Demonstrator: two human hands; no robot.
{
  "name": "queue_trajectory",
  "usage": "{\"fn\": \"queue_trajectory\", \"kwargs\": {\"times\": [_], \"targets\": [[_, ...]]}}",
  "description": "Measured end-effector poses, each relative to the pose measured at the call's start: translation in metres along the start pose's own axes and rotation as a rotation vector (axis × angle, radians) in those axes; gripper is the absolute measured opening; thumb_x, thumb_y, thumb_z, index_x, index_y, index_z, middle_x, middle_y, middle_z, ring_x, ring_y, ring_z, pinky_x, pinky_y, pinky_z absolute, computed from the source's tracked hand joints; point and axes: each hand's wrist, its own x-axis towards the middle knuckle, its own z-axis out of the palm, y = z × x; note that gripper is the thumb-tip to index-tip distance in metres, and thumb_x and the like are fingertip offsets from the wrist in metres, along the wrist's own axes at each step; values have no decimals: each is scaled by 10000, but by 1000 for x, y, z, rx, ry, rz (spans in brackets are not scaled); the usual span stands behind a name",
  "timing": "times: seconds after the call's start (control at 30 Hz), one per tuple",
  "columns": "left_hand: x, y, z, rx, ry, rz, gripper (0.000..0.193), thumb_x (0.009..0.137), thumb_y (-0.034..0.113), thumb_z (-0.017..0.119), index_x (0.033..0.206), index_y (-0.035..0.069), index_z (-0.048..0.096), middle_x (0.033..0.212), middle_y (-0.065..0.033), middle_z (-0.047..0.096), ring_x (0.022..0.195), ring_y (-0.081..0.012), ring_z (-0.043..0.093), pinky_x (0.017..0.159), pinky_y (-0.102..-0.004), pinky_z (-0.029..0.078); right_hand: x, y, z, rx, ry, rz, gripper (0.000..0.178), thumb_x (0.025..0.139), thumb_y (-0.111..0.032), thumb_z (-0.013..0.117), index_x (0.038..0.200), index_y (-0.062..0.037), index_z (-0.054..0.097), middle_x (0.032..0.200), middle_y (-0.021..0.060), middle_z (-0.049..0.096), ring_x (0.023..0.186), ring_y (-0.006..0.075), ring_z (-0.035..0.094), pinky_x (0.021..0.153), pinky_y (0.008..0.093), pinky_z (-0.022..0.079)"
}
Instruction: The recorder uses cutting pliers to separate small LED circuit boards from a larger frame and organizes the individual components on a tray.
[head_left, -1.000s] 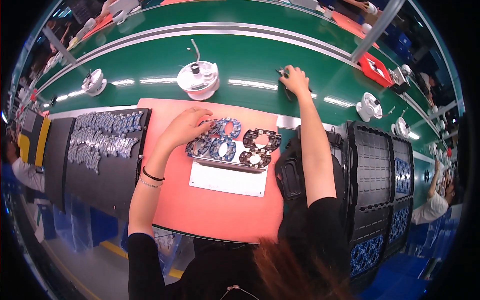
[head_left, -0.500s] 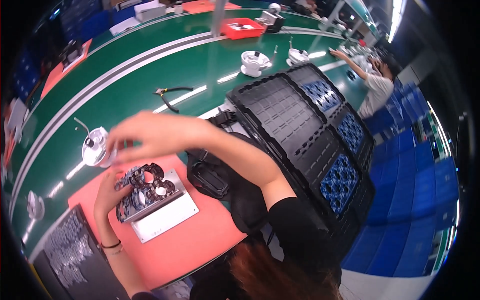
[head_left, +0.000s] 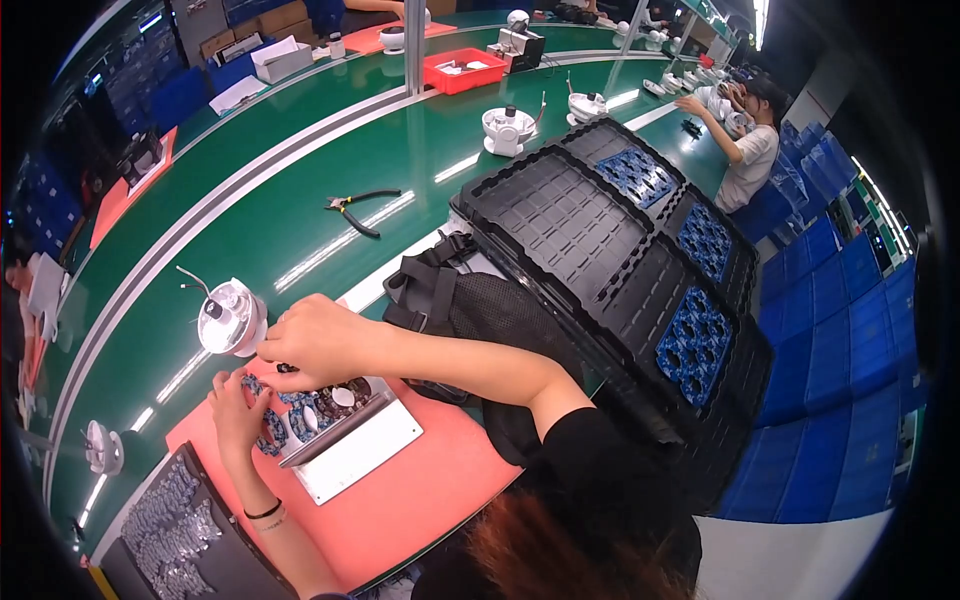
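A blue circuit board panel with round cutouts (head_left: 300, 415) sits on a silver metal fixture (head_left: 362, 452) on the pink mat. My left hand (head_left: 240, 415) is at the panel's left end, thumb and fingers closed around its edge. Over the panel's far side is my right hand (head_left: 320, 343), fingers pinched together on a small dark piece I cannot make out. It hides part of the panel. Just beyond both hands stands an open white round housing (head_left: 232, 318) with a thin cable sticking up.
Pliers (head_left: 360, 210) lie on the green bench (head_left: 290, 215). At right, a black tray (head_left: 560, 205) holds blue panels; a black mesh bag (head_left: 480, 310) is beside it. A dark tray of small boards (head_left: 165, 520) stands at left. Farther off are a red bin (head_left: 463, 70) and a co-worker (head_left: 750, 150).
My right hand has come down from above to the panel, its fingers now pinched. My left hand still grips the panel's left end. The whole view has shifted slightly.
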Motion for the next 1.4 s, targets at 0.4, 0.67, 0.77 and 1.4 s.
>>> {"fn": "queue_trajectory", "kwargs": {"times": [0.4, 0.67, 0.77, 1.4], "targets": [[-68, 110, -66, -277, -353, 367, 296, 826, 219, 768, 912, -46, 669, 942, -212, 691, 830, -372, 677, 737, -438, 516, -10, -8, 4, 30, 215, -88, 301, 790, -321, 741, 658, -91, 598, 586, 57, 559, 544, 274, 595, 513, 396, 461], [-71, 111, -64, -268, -278, 347, 173, 834, 136, 730, 837, -27, 672, 757, -190, 663, 745, -359, 656, 667, -449, 493, -4, 17, 15, 96, 209, 70, 352, 817, -355, 725, 644, -79, 592, 606, 82, 607, 577, 308, 615, 524, 405, 468], [-74, 111, -60, -219, -246, 380, 149, 825, 117, 724, 823, -23, 671, 765, -184, 659, 728, -354, 648, 651, -449, 485, -3, 32, 25, 141, 91, 161, 355, 817, -396, 707, 674, -77, 648, 605, 112, 626, 593, 327, 631, 557, 424, 488], [-60, 77, -45, -332, -243, 262, 180, 716, 17, 768, 894, 26, 749, 824, -132, 719, 695, -242, 680, 638, -354, 511, -16, -45, -22, 30, -9, -98, 309, 824, -331, 700, 679, -67, 633, 634, 54, 584, 580, 262, 622, 503, 411, 471]]}}
